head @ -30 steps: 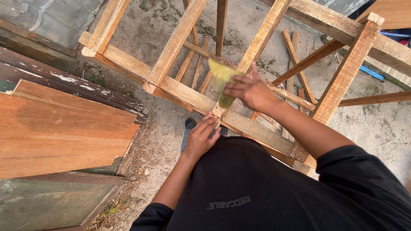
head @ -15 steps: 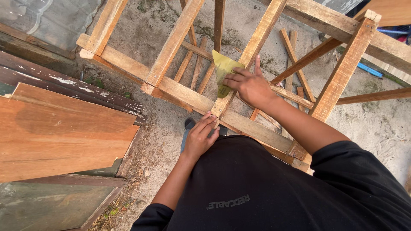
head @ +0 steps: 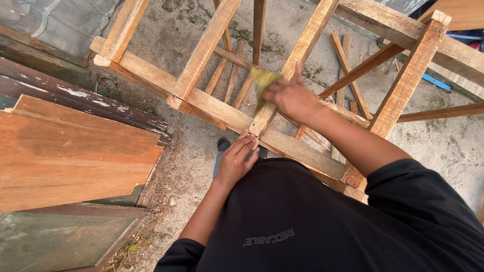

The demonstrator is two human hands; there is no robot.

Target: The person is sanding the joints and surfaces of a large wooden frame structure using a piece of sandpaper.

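A person in a black shirt [head: 312, 226] stands over a bare wooden frame [head: 212, 103] set on a sandy concrete floor [head: 196, 166], seen from above. The right hand [head: 290, 95] is closed on a folded sheet of yellow-green sandpaper [head: 263, 80], pressed flat against a slanted frame rail [head: 297, 55]. The left hand [head: 237, 161] rests with fingers loosely spread and holding nothing, its fingertips touching the near horizontal rail [head: 302, 151] just beside the joint where the slanted rail meets it.

Open gaps between the rails show the floor below, and the slanted rail runs bare above the right hand up to the top edge of the view. Stacked reddish-brown boards [head: 70, 156] lie well apart to the left, their edge bordering a strip of sandy floor. A corner post [head: 408, 75] rises to the right, with a blue strip [head: 436, 81] on the floor beyond it.

Against half a second earlier, the right hand and sandpaper sit a little higher along the slanted rail; the left hand has kept its place at the joint.

The sandpaper is crumpled, dull olive-yellow and blurred, with most of it covered by the fingers.
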